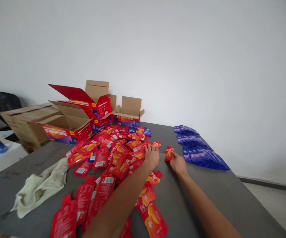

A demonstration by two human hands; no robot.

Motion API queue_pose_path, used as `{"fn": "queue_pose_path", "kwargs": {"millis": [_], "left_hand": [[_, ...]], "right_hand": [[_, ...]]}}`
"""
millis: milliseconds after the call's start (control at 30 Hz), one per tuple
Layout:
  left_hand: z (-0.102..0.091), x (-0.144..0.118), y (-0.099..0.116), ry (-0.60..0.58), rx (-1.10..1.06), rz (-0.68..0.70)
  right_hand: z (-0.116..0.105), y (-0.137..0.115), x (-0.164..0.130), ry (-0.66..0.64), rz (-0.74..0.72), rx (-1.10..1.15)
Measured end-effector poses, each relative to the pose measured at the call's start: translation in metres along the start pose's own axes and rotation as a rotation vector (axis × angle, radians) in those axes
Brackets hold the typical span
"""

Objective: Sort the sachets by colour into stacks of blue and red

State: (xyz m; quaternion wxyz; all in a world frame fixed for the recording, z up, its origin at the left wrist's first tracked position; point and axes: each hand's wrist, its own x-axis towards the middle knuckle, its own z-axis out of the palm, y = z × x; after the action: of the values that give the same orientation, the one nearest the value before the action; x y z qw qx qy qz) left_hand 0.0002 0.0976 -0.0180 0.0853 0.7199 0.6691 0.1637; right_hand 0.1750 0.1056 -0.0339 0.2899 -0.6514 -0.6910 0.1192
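Here, a single red sachet (168, 153) is being gripped by the right hand (178, 163), its fingers being closed on the sachet's lower edge; the sachet is being held just above the grey table (232, 195), its long axis pointing away from the person. The left hand (151, 156) is being rested flat, fingers together, on the edge of the red sachet pile (113, 155), just left of the held sachet, so the right hand is nearer. Rows of blue sachets (200, 148) are being kept just right of it. Three open red boxes (93, 109), one brown carton (26, 122) and one cloth (43, 185) are being counted; the sachets are too many to count.
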Motion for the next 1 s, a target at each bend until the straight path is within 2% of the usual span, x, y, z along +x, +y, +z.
{"fn": "queue_pose_path", "kwargs": {"millis": [67, 167, 233, 333, 467, 567, 667, 800, 900, 1000], "left_hand": [[0.008, 0.004, -0.001, -0.006, 0.026, -0.040], [0.017, 0.001, 0.005, 0.048, 0.035, 0.015], [0.021, -0.003, 0.011, 0.072, 0.019, 0.052], [0.019, -0.007, 0.017, 0.041, 0.005, 0.061], [0.010, -0.006, 0.017, -0.015, -0.002, 0.107], [0.010, -0.008, 0.021, -0.016, -0.042, 0.135], [0.018, -0.015, 0.032, -0.017, -0.091, 0.184], [0.028, -0.023, 0.045, 0.012, -0.101, 0.157], [0.026, -0.026, 0.047, 0.033, -0.088, 0.189], [0.016, -0.023, 0.039, 0.078, -0.028, 0.193]], "right_hand": [[0.006, -0.004, 0.000, 0.007, 0.051, -0.048], [0.015, -0.014, -0.011, 0.061, 0.053, -0.185], [0.017, -0.020, -0.021, 0.019, -0.056, -0.267], [0.017, -0.023, -0.031, -0.060, -0.122, -0.321], [0.016, -0.010, -0.029, -0.084, -0.114, -0.375], [0.018, 0.004, -0.021, -0.089, -0.153, -0.350], [0.022, 0.015, -0.016, -0.061, -0.198, -0.261], [0.020, 0.021, -0.016, -0.012, -0.243, -0.147], [0.015, 0.020, -0.017, 0.029, -0.300, -0.132], [0.011, 0.011, -0.019, 0.091, -0.368, -0.178]]}}
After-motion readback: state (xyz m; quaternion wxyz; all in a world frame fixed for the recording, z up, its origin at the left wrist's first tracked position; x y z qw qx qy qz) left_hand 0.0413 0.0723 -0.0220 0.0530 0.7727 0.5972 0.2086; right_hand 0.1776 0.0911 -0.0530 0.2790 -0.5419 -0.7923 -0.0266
